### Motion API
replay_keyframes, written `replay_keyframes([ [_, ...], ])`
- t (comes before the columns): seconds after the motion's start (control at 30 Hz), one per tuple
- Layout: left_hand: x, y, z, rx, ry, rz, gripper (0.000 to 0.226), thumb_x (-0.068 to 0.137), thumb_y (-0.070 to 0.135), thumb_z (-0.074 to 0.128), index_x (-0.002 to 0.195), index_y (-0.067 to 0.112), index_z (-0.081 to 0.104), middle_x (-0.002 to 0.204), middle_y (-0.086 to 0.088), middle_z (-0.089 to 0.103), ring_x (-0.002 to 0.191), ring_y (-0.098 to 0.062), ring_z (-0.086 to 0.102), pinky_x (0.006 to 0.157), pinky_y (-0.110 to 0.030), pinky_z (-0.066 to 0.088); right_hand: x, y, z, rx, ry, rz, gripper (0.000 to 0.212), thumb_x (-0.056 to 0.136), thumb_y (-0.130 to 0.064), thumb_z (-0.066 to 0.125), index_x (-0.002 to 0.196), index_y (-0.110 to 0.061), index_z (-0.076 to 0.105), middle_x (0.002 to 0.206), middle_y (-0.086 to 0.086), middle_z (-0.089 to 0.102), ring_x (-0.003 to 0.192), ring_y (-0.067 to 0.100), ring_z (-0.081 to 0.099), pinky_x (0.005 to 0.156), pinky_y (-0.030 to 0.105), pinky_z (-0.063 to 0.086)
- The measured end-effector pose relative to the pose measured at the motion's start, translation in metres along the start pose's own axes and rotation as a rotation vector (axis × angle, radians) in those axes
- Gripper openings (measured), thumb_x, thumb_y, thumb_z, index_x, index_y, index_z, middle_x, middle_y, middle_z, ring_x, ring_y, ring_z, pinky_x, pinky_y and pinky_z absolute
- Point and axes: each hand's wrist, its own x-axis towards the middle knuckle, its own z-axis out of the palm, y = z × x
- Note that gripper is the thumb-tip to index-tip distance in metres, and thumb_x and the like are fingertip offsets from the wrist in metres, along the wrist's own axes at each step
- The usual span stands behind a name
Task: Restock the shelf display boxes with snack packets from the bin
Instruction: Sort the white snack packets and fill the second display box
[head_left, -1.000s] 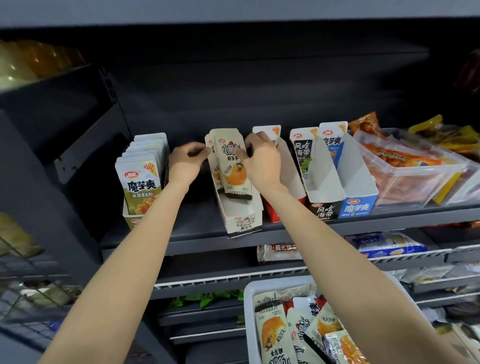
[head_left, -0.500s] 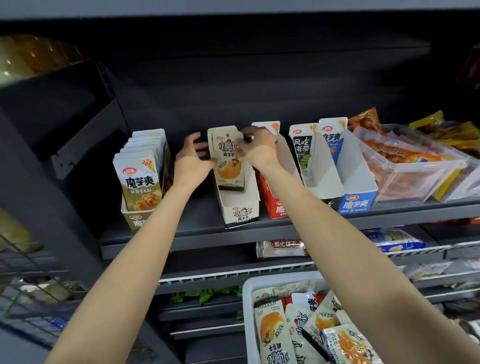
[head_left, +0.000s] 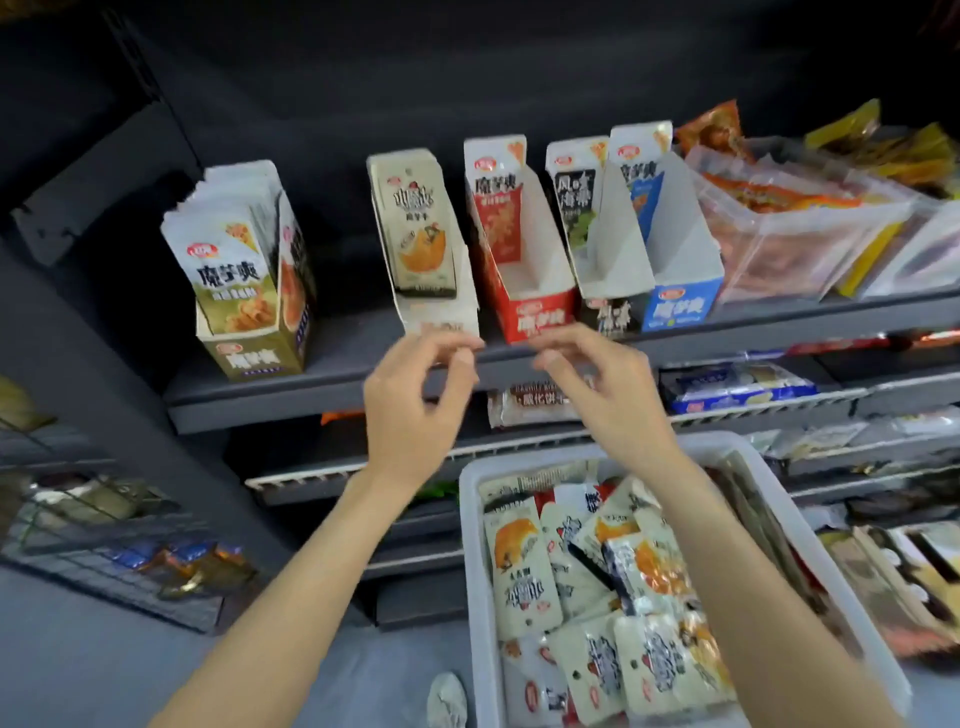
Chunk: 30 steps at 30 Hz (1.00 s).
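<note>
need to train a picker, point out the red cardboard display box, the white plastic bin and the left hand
red cardboard display box (head_left: 540, 316), head view, front panel
white plastic bin (head_left: 474, 551), head view, left rim
left hand (head_left: 415, 410), head view, back of hand

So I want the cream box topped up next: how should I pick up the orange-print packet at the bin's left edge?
Pinch the orange-print packet by its top edge, coming from above. It lies flat and face up against the bin wall, top end toward the shelf, so only that edge offers a clean grip.
</note>
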Motion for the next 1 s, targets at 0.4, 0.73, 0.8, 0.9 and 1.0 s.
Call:
replay_keyframes([
  [0.4, -0.124, -0.01, 0.077, 0.371, -1.086, -0.403, 0.074, 0.083, 0.052, 0.062, 0.145, 0.026, 0.031, 0.149, -0.001, 0.031, 0.137, -0.021, 0.028, 0.107, -0.037, 0.032, -0.129, 0.116, -0.052, -0.596, -0.674, 0.426, 0.07, 0.084, -0.026, 0.065, 0.144, -0.033, 0.03, 0.155, -0.005, 0.014, 0.145, 0.023, 0.005, 0.116, 0.045, 0.015],
  [0.73, -0.161, -0.001, 0.088, 0.39, -1.192, -0.51, 0.083, 0.089, 0.057, 0.048, 0.151, 0.016, 0.01, 0.159, 0.0, 0.005, 0.146, -0.022, 0.011, 0.118, -0.041, 0.017, -0.139, 0.131, -0.048, -0.74, -0.571, 0.311, 0.086, 0.069, -0.062, 0.07, 0.137, -0.02, 0.039, 0.144, -0.003, 0.029, 0.133, 0.019, 0.023, 0.107, 0.038, 0.028],
  [0.8, -0.162, 0.0, 0.084, 0.318, -1.11, -0.486, 0.065, 0.094, 0.041, 0.049, 0.149, 0.023, 0.021, 0.158, 0.005, 0.01, 0.145, -0.02, 0.014, 0.118, -0.04, 0.016, -0.14, 0.129, -0.047, -0.829, -0.465, 0.327, 0.089, 0.069, -0.071, 0.062, 0.136, -0.018, 0.037, 0.136, 0.001, 0.041, 0.127, 0.023, 0.035, 0.106, 0.04, 0.028],
  [0.9, -0.162, 0.0, 0.077, 0.311, -1.039, -0.533, 0.066, 0.089, 0.024, 0.06, 0.146, 0.031, 0.028, 0.157, 0.0, 0.011, 0.143, -0.025, 0.017, 0.115, -0.038, 0.018, -0.146, 0.13, -0.052, -0.772, -0.409, 0.328, 0.09, 0.073, -0.068, 0.06, 0.145, -0.026, 0.027, 0.137, 0.003, 0.043, 0.129, 0.028, 0.038, 0.107, 0.049, 0.029],
  [1.0, -0.16, 0.004, 0.076, 0.354, -1.025, -0.641, 0.081, 0.085, 0.032, 0.067, 0.149, 0.032, 0.016, 0.151, -0.01, 0.024, 0.136, -0.028, 0.03, 0.112, -0.042, 0.029, -0.152, 0.132, -0.064, -0.743, -0.468, 0.381, 0.084, 0.081, -0.048, 0.067, 0.148, -0.026, 0.02, 0.141, 0.005, 0.037, 0.133, 0.028, 0.032, 0.11, 0.052, 0.028],
])
